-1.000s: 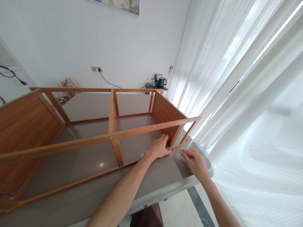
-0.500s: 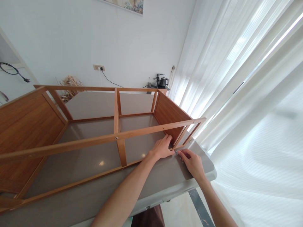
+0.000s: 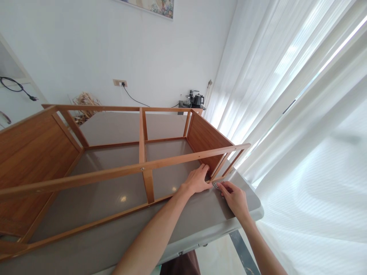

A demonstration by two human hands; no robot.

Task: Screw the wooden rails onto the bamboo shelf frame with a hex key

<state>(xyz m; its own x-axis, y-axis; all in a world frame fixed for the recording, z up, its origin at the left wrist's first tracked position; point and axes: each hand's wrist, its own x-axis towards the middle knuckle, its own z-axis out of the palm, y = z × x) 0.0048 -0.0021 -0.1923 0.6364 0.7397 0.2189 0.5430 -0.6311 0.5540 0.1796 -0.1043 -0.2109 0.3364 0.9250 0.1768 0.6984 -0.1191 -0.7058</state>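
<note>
Steadying a wooden shelf frame [image 3: 120, 152] laid on its side across a grey table [image 3: 200, 217], with left hand [image 3: 197, 178] flat against the near bottom rail at the right-hand corner, fingers spread and resting rather than closed round anything. Pinching a small metal fastener [image 3: 214, 185] at the tips of right hand [image 3: 234, 198], pressed close to the same corner joint (too small to tell whether screw or key). Looking stiff and fairly light for its bulk: slim bamboo-coloured rails, smooth lacquered grain, solid panels at both ends, open bays between. Best gripped by the rails or end panels, judging from the thin joints. Glossy, likely slippery tabletop beneath. Sheer white curtains [image 3: 301, 114] to the right, a kettle [image 3: 197, 99] beyond.
</note>
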